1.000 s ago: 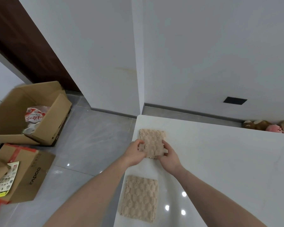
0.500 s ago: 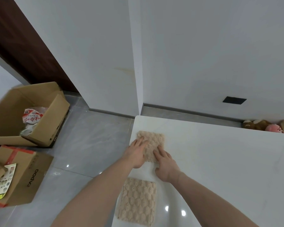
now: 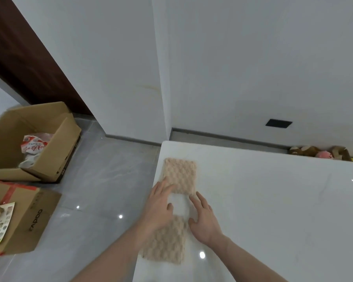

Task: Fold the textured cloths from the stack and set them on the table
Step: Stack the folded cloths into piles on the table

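A folded beige textured cloth (image 3: 180,175) lies flat near the far left corner of the white table (image 3: 263,200). A second beige textured cloth (image 3: 167,243) lies nearer to me along the table's left edge. My left hand (image 3: 161,204) has straight fingers, its fingertips touching the near edge of the far cloth and its palm over the near cloth's top. My right hand (image 3: 203,218) lies flat with spread fingers on the bare table between the two cloths, at the near cloth's right corner. Neither hand grips anything.
An open cardboard box (image 3: 32,139) with a printed bag stands on the grey floor at left. A closed taped box (image 3: 22,216) sits nearer. Stuffed toys (image 3: 322,153) lie behind the table's far right edge. A white wall corner rises just beyond the table.
Both hands let go of the far cloth, pressed it flat, then drew back toward me. They now lie between the two cloths.
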`<state>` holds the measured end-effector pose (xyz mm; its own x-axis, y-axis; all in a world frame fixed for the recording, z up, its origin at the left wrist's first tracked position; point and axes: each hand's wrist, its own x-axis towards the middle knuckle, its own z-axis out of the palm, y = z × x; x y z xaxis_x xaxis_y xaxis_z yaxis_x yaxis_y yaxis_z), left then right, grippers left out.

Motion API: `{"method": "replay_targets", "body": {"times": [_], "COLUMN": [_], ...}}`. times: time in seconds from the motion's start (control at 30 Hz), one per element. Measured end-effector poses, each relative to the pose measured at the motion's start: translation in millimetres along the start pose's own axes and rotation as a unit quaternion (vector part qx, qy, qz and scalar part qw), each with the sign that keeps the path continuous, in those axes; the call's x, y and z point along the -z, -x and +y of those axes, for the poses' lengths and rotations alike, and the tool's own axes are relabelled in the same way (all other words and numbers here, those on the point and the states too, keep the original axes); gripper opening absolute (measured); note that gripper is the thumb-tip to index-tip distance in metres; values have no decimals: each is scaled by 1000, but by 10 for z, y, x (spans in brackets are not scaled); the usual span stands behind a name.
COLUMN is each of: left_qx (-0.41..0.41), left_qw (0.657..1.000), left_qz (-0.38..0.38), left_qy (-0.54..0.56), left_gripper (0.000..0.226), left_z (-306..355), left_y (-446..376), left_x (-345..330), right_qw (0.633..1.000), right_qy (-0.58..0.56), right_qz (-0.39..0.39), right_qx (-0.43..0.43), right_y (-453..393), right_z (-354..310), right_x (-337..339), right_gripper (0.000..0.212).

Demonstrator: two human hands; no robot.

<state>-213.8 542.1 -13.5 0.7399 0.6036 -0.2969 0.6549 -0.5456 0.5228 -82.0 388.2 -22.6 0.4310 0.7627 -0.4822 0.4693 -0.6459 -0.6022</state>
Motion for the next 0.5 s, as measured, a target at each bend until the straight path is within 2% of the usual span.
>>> {"method": "replay_targets", "body": {"times": [0.1, 0.3, 0.43, 0.5], "left_qx": [29, 61, 55, 36], "left_qw": [999, 995, 990, 990], "left_qz": [-4, -78, -127, -135], "left_qy": [23, 19, 23, 1], "left_gripper": [71, 69, 70, 72], "left_z": [-262, -639, -686, -690], "left_y": [836, 2255, 2732, 2855], "left_x": [-76, -398, -543, -592], "right_qw": [1000, 998, 994, 995], "right_qy": [-12, -47, -66, -48], "right_qz": [5, -3, -30, -40], "right_qx": [-14, -48, -82, -73], "right_y": [582, 1589, 2027, 2198], "right_z": [131, 221, 185, 154], "right_x": [-286, -884, -1197, -1326], "right_gripper": [77, 72, 68, 67]}}
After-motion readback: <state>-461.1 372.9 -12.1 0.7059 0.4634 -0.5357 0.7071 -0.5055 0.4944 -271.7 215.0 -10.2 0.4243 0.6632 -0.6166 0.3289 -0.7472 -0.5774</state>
